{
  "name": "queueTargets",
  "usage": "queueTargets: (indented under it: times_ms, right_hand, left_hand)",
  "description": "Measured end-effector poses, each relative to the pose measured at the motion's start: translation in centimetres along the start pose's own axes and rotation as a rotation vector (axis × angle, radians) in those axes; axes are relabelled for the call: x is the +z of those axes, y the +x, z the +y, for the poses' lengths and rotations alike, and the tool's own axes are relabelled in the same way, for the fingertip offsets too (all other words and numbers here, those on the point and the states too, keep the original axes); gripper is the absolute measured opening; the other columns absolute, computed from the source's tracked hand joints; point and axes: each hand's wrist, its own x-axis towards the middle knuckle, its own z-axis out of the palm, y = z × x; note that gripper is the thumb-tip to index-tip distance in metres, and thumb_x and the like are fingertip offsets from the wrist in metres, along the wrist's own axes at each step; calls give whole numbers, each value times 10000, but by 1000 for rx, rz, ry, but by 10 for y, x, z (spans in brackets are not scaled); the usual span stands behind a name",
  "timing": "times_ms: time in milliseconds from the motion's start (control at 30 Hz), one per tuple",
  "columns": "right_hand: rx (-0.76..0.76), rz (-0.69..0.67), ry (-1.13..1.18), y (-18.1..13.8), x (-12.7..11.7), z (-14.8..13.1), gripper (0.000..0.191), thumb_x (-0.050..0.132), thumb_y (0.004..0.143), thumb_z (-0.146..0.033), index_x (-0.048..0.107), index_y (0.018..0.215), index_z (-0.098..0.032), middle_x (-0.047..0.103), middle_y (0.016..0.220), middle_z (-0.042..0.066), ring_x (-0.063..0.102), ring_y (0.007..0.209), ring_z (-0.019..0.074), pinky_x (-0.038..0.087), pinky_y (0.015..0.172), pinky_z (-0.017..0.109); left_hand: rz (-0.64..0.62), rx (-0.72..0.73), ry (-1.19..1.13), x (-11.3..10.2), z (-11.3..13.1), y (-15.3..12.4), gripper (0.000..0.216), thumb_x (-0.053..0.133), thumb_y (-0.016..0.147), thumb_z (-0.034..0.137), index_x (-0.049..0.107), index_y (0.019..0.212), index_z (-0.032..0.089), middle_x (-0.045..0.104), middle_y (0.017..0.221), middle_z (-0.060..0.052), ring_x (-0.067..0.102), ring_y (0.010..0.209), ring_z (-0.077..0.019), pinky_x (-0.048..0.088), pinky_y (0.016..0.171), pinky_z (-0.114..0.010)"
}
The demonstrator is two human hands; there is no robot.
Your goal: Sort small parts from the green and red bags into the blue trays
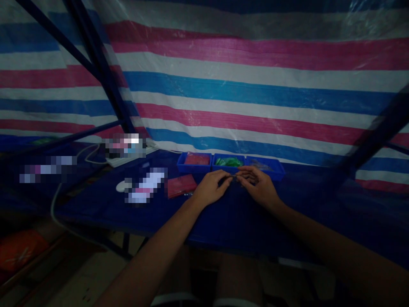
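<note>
My left hand (213,186) and my right hand (256,184) meet above the blue table, fingers pinched together. Between their fingertips is a small dark thing (234,176), too small and dim to name. Just left of my left hand lies a flat red packet (181,186), with a small shiny piece (188,194) by its lower edge. Behind my hands stand blue trays in a row: one with red packets (197,159), one with green plastic pieces (228,162), and one with thin greyish pieces (258,164), partly hidden by my right hand.
A white mouse-shaped object (124,186) lies on the blue table (153,219) to the left, near blurred-out patches. Farther back is a white board-like object (132,157) with a cable. Blue metal posts (108,85) and a striped sheet (239,94) close off the back.
</note>
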Motion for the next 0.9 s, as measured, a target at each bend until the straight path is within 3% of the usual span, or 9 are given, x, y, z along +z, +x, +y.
queueTargets:
  times_ms: [100, 500, 900]
  right_hand:
    - [-12, -14, -87, 0, -2, -2, 299, 681, 899, -328, 654, 1175, -218, 737, 1050, 85, 730, 912, 210, 617, 828, 375]
    - [-102, -75, -274, -4, 0, -10, 317, 629, 811, -161, 642, 1125, -207, 699, 910, 27, 683, 768, 167, 569, 720, 307]
    - [-125, -74, -298, -3, -1, -7, 345, 635, 795, -143, 628, 1133, -212, 682, 908, 21, 661, 751, 164, 557, 723, 317]
  left_hand:
    - [12, 6, 8, 0, 0, 0, 225, 502, 1023, 294, 692, 1078, 185, 712, 1004, -63, 664, 937, -196, 506, 853, -328]
    - [-1, -3, -73, 3, -2, 1, 167, 584, 988, 299, 700, 1029, 187, 712, 974, -47, 658, 899, -182, 496, 821, -304]
    - [-35, 6, -116, 4, -5, 1, 196, 562, 987, 210, 721, 1101, 196, 739, 1067, -59, 683, 990, -190, 500, 879, -304]
